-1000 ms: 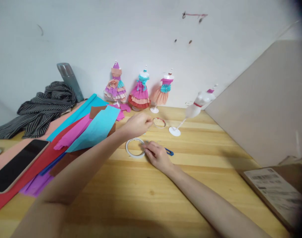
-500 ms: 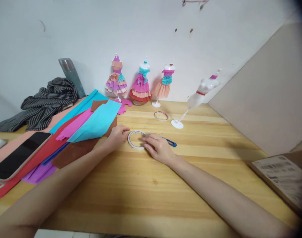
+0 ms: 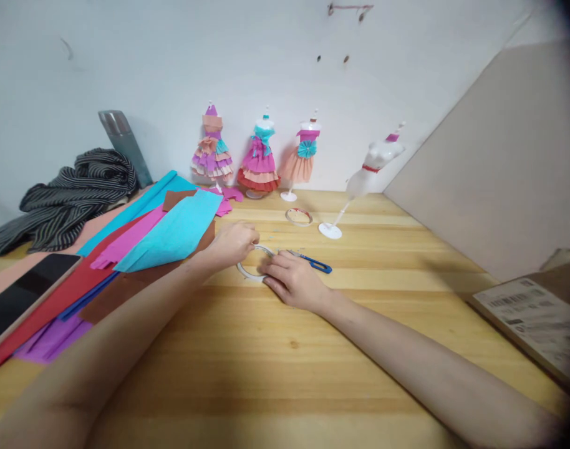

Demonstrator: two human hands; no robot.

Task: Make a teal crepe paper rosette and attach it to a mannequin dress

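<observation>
A thin white ring, which looks like a narrow roll of tape (image 3: 248,274), lies on the wooden table. Over its right side rests my right hand (image 3: 294,279), fingers bent and holding that edge. My left hand (image 3: 235,242) is closed in a pinch at the ring's upper left edge; whatever is between its fingertips is too small to make out. Just beyond my right hand lie blue thread snips (image 3: 318,264), their tips partly hidden behind the fingers. Farther back is a second thin ring (image 3: 299,217), clear with red on it.
Several small dress forms, one a bare white form (image 3: 376,161), stand along the wall. Coloured crepe paper sheets (image 3: 173,234), a phone (image 3: 25,296), a striped cloth (image 3: 79,193) and a bottle (image 3: 126,146) are at left. A labelled cardboard box (image 3: 528,318) sits at right.
My left hand has moved right and slightly away from me, now over the ring's upper edge. My right hand stays at the ring's right side. The whole view has shifted slightly.
</observation>
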